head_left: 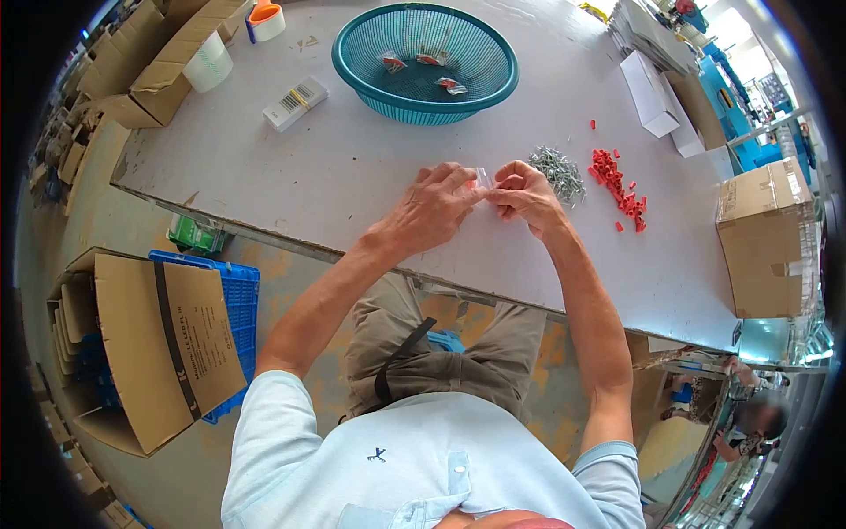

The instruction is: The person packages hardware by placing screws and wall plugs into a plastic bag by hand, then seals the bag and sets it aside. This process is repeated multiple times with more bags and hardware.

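Note:
Between my two hands is a small clear plastic bag (482,179) with something red inside. My left hand (432,207) is closed on the bag's left side, and my right hand (526,196) pinches its right edge. Just right of my right hand lies a pile of small silver metal pieces, like screws (557,174). Beyond it are scattered small red plastic pieces (620,189). A teal plastic basket (426,110) stands farther back, with several small bags (430,59) holding red pieces in it.
On the table (291,181) are a stack of clear bags with a band (295,103), a white cup (208,63) and an orange tape holder (265,21). Cardboard boxes stand at the right edge (767,238) and on the floor at left (172,339). Another person is at the far right.

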`<state>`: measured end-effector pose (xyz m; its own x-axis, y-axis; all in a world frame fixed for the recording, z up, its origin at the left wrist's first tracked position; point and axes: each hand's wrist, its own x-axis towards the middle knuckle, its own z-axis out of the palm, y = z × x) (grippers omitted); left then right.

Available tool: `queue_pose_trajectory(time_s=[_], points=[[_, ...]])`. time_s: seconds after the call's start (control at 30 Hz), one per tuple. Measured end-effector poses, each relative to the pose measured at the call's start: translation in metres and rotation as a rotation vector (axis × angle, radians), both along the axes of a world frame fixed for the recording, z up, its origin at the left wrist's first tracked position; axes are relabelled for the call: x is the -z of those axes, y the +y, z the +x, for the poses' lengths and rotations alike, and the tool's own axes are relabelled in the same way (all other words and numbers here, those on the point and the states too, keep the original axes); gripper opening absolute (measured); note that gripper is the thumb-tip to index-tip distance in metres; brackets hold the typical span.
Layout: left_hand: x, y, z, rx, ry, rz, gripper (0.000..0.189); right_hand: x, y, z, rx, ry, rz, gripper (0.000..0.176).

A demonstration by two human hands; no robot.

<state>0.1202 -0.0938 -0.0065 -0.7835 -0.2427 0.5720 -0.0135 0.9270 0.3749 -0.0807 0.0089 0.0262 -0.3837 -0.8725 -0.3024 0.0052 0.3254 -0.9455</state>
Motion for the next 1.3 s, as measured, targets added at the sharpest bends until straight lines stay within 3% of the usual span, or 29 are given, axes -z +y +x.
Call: queue_pose_trajectory(time_s=[0.13, 0.3, 0.4, 0.43, 0.5, 0.57, 0.67, 0.73, 0.83, 1.0, 1.07, 1.13, 1.3], points=[[-0.001, 0.000, 0.001, -0.022, -0.048, -0.003, 0.024, 0.006, 0.012, -0.006, 0.067, 0.027, 0.003, 0.022], [-0.006, 0.002, 0.002, -0.037, -0.061, -0.048, 0.023, 0.009, 0.038, -0.005, 0.365, -0.053, -0.302, 0.019], [-0.018, 0.008, 0.000, -0.079, 0.008, -0.160, 0.026, -0.002, 0.055, -0.009, 0.342, -0.052, -0.328, 0.019], [-0.023, 0.010, -0.002, -0.061, 0.108, -0.078, 0.025, -0.007, 0.061, -0.009, 0.356, -0.059, -0.338, 0.019], [-0.033, 0.018, -0.012, -0.031, 0.197, -0.001, 0.025, -0.020, 0.072, -0.008, 0.238, 0.167, -0.313, 0.018], [-0.046, 0.036, -0.031, 0.057, 0.225, 0.433, 0.035, -0.030, 0.081, -0.005, 0.219, 0.283, -0.308, 0.020], [-0.065, 0.059, -0.056, 0.112, 0.127, 0.289, 0.033, -0.050, 0.097, -0.006, 0.137, 0.677, -0.278, 0.027], [-0.056, 0.066, -0.074, 0.216, 0.096, 0.220, 0.028, -0.047, 0.109, -0.014, 0.071, 0.754, -0.273, 0.030], [-0.054, 0.080, -0.085, 0.277, 0.068, 0.414, 0.008, -0.050, 0.127, -0.022, 0.002, 0.892, -0.376, 0.027], [-0.032, 0.085, -0.107, 0.300, 0.006, 0.443, 0.002, -0.041, 0.149, -0.033, 0.135, 0.756, -0.332, 0.021], [-0.014, 0.082, -0.115, 0.260, -0.083, 0.904, 0.006, -0.026, 0.149, -0.039, 0.162, 0.751, -0.395, 0.019], [-0.014, 0.085, -0.119, 0.305, -0.072, 1.003, 0.007, -0.007, 0.154, -0.045, 0.232, 0.490, -0.412, 0.018], [0.002, 0.082, -0.122, 0.323, -0.107, 1.172, 0.007, 0.018, 0.155, -0.050, 0.182, 0.262, -0.441, 0.008]])
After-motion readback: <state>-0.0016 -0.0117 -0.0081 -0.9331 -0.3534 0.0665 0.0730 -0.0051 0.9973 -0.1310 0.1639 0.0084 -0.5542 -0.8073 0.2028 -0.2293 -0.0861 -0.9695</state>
